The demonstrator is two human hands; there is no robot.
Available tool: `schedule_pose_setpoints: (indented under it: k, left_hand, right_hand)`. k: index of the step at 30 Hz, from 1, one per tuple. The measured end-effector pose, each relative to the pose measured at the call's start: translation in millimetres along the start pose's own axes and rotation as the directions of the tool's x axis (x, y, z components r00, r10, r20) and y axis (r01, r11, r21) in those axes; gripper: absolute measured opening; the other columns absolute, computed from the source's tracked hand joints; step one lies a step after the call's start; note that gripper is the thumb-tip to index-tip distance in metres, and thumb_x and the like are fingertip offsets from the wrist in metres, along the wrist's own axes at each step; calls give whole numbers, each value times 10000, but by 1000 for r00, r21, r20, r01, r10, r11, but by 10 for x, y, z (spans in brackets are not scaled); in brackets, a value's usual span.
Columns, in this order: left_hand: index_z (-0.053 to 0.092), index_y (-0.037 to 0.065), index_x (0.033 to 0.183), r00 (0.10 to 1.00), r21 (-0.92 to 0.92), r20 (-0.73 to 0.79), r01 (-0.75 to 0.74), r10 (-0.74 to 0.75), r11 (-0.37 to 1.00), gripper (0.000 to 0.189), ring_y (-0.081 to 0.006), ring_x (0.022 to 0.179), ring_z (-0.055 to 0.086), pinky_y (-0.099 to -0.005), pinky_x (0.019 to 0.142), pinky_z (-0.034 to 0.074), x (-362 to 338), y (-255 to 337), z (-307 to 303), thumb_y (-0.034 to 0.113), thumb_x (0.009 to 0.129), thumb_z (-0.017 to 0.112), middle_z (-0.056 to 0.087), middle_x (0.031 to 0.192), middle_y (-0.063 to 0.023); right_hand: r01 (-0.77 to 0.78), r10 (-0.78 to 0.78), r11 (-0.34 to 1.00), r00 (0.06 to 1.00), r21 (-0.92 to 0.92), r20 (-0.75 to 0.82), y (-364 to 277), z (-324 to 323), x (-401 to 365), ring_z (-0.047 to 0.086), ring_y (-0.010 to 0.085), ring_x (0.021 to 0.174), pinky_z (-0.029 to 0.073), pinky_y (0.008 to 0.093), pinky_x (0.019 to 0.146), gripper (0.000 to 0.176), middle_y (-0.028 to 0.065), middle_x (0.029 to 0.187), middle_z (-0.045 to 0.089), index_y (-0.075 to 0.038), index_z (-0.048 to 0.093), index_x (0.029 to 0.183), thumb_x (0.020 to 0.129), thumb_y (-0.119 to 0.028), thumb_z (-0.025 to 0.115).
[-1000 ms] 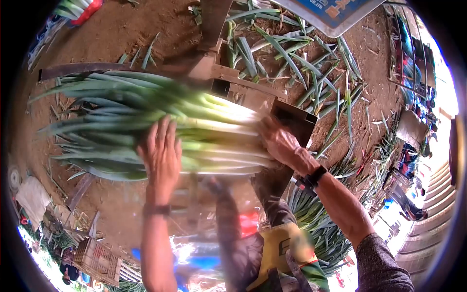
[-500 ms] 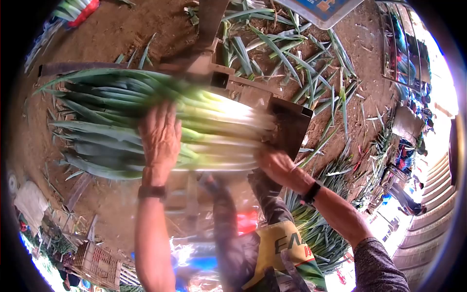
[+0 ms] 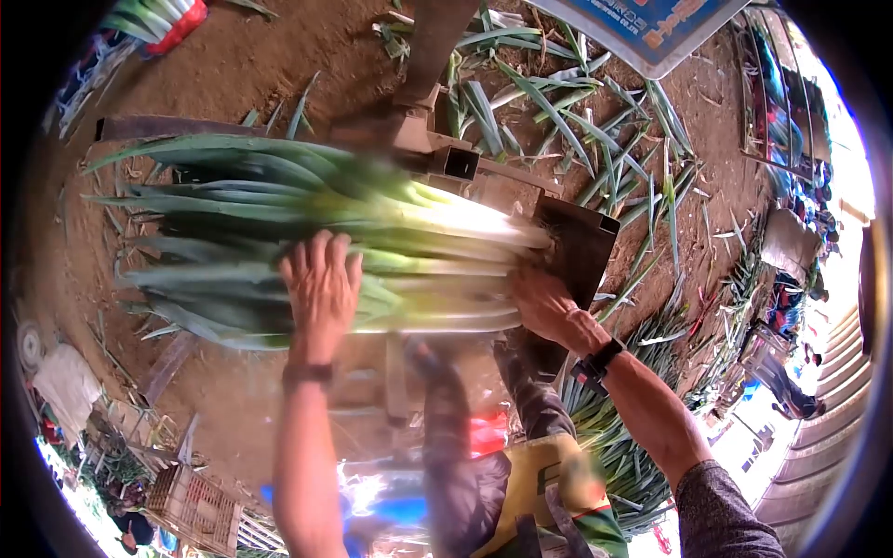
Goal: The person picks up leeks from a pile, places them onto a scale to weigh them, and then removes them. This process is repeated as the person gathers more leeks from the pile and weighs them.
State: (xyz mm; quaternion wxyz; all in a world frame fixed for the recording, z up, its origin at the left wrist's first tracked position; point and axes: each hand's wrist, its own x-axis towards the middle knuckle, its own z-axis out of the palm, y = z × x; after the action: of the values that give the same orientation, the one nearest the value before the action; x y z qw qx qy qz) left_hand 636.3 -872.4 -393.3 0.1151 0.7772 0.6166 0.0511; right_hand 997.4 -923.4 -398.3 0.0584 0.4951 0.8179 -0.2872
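A thick row of leeks point(image 3: 437, 270) lies sideways across a brown metal stand, green leaves to the left and white root ends to the right. My left hand point(image 3: 322, 288) rests on the leaves near the middle, fingers stretched and spread. At the root ends, my right hand point(image 3: 551, 302) has its fingers curled against the nearest white stalks; the fingertips are partly hidden and a little blurred. A dark metal end plate point(image 3: 588, 251) stands just beyond the roots.
A blue sign panel point(image 3: 642, 33) juts in at the top. Cut leaves point(image 3: 558, 112) litter the dirt floor beyond the stand. More leeks point(image 3: 619, 437) are piled at my right side. A slatted crate point(image 3: 195, 510) sits at lower left.
My left hand has slid across the leaves toward my body. My right hand has shifted slightly away from me along the root ends. The whole view has moved a little.
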Motion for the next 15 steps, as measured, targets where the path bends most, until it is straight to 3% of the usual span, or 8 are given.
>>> schedule_pose_setpoints:
  k: [1,3,7,10,11,12,15]
  left_hand:
    - [576,110,1209,999,-32,33,10,-9,999,322,-315,1112,518,-503,967,369,107,-12,0,292,949,627,560,1204,-99]
    - [572,107,1215,1000,-8,8,-6,6,1000,330,-316,1107,518,-502,969,370,111,8,9,291,947,628,559,1203,-99]
    - [565,97,1236,998,-57,-51,-23,20,998,364,-328,1122,516,-511,998,364,91,31,-96,271,929,656,556,1232,-108]
    - [563,85,1264,994,-108,-103,-56,45,993,417,-325,1220,502,-534,1104,330,86,63,-219,225,897,704,549,1313,-111]
    - [564,86,1270,992,-92,-112,-60,49,994,420,-314,1245,499,-535,1126,316,64,78,-267,226,900,705,548,1330,-107]
    - [564,87,1275,991,-75,-120,-64,55,995,423,-302,1270,497,-536,1148,302,37,85,-318,226,902,706,547,1347,-103]
    - [555,87,1334,993,-9,-116,0,-1,1000,435,-286,1366,461,-530,1196,251,-45,-15,-428,245,943,663,530,1431,-99]
  right_hand:
    - [-25,25,1000,998,-1,52,0,-28,8,642,438,896,567,510,758,268,239,1012,609,12,562,1067,801,48,575]
    - [-69,69,998,987,-7,146,-20,-103,69,647,431,889,570,502,762,268,242,983,613,8,578,1056,791,46,576]
    - [-95,97,995,977,-20,190,-7,-114,13,662,415,900,577,487,755,293,243,925,637,23,579,1087,799,-3,622]
    - [-268,267,963,948,-17,171,-251,-462,115,666,412,890,576,484,743,335,246,975,633,35,555,1159,848,-54,645]
    - [-139,140,990,986,8,-92,-196,-406,114,680,438,797,584,510,659,396,268,987,643,44,523,1250,879,-58,617]
    - [-148,154,988,976,47,-153,-207,-465,172,680,432,811,585,504,680,534,267,1025,635,22,459,1383,892,-83,644]
    - [-206,215,974,972,94,-94,-121,-590,390,682,443,857,590,480,733,750,272,1090,646,-76,297,1551,902,-88,673]
